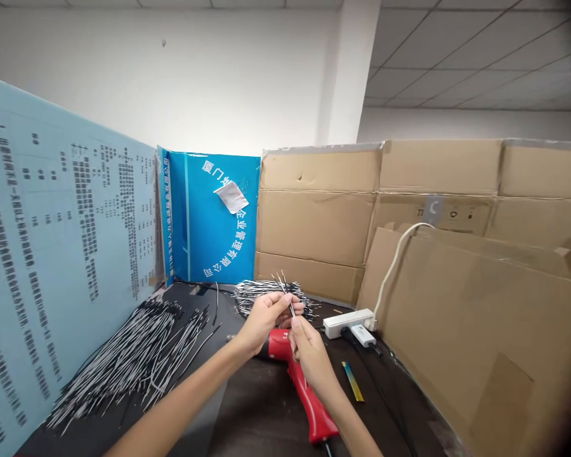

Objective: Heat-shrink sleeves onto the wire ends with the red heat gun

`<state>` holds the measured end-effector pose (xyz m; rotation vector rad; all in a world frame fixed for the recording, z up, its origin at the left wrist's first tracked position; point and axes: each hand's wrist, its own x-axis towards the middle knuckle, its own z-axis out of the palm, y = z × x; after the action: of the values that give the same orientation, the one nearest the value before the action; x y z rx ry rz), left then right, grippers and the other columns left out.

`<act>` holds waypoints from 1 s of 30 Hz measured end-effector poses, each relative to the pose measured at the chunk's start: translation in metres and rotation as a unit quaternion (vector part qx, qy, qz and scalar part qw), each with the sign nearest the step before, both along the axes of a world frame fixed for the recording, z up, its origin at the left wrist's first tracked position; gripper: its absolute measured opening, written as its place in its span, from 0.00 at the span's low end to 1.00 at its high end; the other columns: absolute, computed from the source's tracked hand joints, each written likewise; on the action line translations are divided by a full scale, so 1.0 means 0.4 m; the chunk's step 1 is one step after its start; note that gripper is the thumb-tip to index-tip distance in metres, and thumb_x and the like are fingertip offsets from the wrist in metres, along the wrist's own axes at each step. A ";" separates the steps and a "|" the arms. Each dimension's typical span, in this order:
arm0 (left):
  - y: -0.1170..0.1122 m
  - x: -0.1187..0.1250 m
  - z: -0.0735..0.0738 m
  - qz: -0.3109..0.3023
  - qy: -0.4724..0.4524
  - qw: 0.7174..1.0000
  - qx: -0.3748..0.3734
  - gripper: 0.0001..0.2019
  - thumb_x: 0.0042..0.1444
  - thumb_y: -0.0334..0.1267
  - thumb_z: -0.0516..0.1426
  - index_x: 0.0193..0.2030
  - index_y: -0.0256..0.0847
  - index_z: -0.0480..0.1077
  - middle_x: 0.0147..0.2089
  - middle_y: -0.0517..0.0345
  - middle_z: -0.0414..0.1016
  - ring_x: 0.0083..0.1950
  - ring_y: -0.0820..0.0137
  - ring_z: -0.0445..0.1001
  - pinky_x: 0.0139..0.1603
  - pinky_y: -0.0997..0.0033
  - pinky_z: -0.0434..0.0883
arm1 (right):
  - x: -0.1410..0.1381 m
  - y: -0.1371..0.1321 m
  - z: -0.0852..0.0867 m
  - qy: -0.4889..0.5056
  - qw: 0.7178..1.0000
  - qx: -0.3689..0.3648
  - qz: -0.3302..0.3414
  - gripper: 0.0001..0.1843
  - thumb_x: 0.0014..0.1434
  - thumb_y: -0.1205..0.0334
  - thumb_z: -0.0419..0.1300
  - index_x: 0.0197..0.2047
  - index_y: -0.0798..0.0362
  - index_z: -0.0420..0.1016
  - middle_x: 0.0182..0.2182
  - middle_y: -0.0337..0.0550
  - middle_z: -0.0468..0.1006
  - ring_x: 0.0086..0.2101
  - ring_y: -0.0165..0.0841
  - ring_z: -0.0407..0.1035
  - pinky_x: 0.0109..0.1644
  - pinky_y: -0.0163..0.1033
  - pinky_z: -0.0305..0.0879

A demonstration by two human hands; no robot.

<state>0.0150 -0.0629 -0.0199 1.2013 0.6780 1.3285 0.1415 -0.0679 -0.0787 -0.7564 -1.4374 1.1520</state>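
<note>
My left hand (266, 317) pinches a few thin wires (282, 284) between thumb and fingers, their bare-looking tips pointing up and away. Just below and to the right, my right hand (309, 349) is closed on the lower part of the same wires. Beneath both hands lies a red heat gun (311, 406), its nozzle to the left and its handle toward me, partly covered by my right hand. Behind the hands is a pile of black and white wires (257, 291). A larger bundle of similar wires (118, 355) spreads over the left of the table.
A white power strip (347, 322) with plugs and a cable stands to the right. Near it lies a yellow and blue strip (353, 382). Cardboard panels (314, 225), a blue printed panel (209, 222) and a light blue text board (66, 241) wall in the dark table (252, 412).
</note>
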 end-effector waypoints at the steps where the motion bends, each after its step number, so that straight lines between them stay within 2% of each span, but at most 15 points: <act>1: 0.001 0.003 -0.002 -0.003 -0.001 1.000 0.004 0.20 0.56 0.52 0.65 0.42 0.33 0.78 0.46 0.39 0.82 0.46 0.60 0.81 0.42 0.70 0.75 | 0.001 0.001 0.000 0.002 1.000 -0.001 -0.002 0.28 0.63 0.33 0.51 0.26 0.48 0.59 0.18 0.29 0.56 0.18 0.27 0.46 0.22 0.34 0.46; 5: 0.003 0.020 0.006 -0.003 -0.002 1.000 0.008 0.20 0.55 0.52 0.65 0.41 0.33 0.79 0.47 0.39 0.81 0.49 0.60 0.80 0.44 0.71 0.75 | 0.005 0.003 0.000 0.004 1.000 0.005 -0.013 0.28 0.64 0.33 0.51 0.26 0.48 0.59 0.18 0.30 0.57 0.18 0.27 0.47 0.22 0.34 0.46; 9: 0.009 0.051 0.026 0.040 -0.058 0.997 -0.025 0.20 0.55 0.51 0.66 0.46 0.37 0.77 0.50 0.42 0.81 0.46 0.63 0.81 0.39 0.75 0.75 | 0.010 0.005 0.003 0.003 1.000 0.015 -0.021 0.27 0.66 0.35 0.50 0.27 0.48 0.59 0.18 0.30 0.57 0.19 0.27 0.47 0.22 0.34 0.47; 12: 0.015 0.076 0.030 0.069 -0.078 0.994 -0.023 0.19 0.55 0.52 0.66 0.43 0.37 0.77 0.49 0.42 0.81 0.45 0.63 0.82 0.36 0.75 0.75 | 0.016 0.008 0.010 0.006 0.999 0.020 -0.037 0.28 0.64 0.33 0.51 0.27 0.48 0.61 0.18 0.31 0.57 0.19 0.28 0.50 0.22 0.34 0.49; 16: 0.021 0.103 0.019 0.060 -0.097 0.993 -0.002 0.20 0.53 0.51 0.67 0.42 0.36 0.78 0.48 0.42 0.82 0.44 0.63 0.82 0.41 0.72 0.76 | 0.027 0.012 0.022 0.013 0.998 0.020 -0.058 0.29 0.60 0.30 0.53 0.29 0.49 0.67 0.16 0.31 0.58 0.19 0.30 0.53 0.23 0.35 0.51; 22: 0.019 0.143 -0.017 0.061 -0.081 0.994 0.036 0.18 0.56 0.50 0.65 0.41 0.35 0.79 0.46 0.43 0.82 0.48 0.62 0.80 0.54 0.66 0.73 | 0.040 0.016 0.029 0.041 0.996 0.016 -0.079 0.27 0.61 0.32 0.55 0.34 0.50 0.70 0.18 0.31 0.58 0.19 0.28 0.51 0.21 0.34 0.48; 25: 0.019 0.147 -0.031 0.059 -0.062 0.995 0.042 0.17 0.57 0.49 0.64 0.40 0.34 0.80 0.45 0.43 0.82 0.47 0.62 0.80 0.51 0.68 0.74 | 0.041 0.018 0.028 0.036 0.996 0.011 -0.078 0.27 0.61 0.32 0.55 0.37 0.50 0.73 0.18 0.31 0.60 0.18 0.29 0.53 0.22 0.35 0.49; 28: 0.026 0.121 -0.017 0.024 -0.035 0.999 0.024 0.18 0.57 0.51 0.63 0.39 0.34 0.80 0.44 0.43 0.82 0.41 0.64 0.80 0.42 0.70 0.75 | 0.057 0.017 0.036 -0.009 0.998 0.030 -0.061 0.28 0.65 0.35 0.51 0.35 0.51 0.74 0.19 0.35 0.66 0.20 0.31 0.58 0.24 0.36 0.56; 30: 0.033 0.085 0.009 -0.002 -0.015 1.000 0.014 0.18 0.57 0.51 0.64 0.39 0.34 0.80 0.43 0.43 0.82 0.40 0.64 0.80 0.40 0.71 0.75 | 0.084 0.017 0.050 -0.073 0.988 0.107 -0.082 0.26 0.69 0.40 0.49 0.37 0.52 0.76 0.27 0.42 0.75 0.28 0.37 0.69 0.34 0.40 0.67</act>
<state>0.0491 -0.0497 -0.0163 1.2028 0.6374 1.3535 0.1752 -0.0611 -0.0588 -0.8047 -1.5605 0.8149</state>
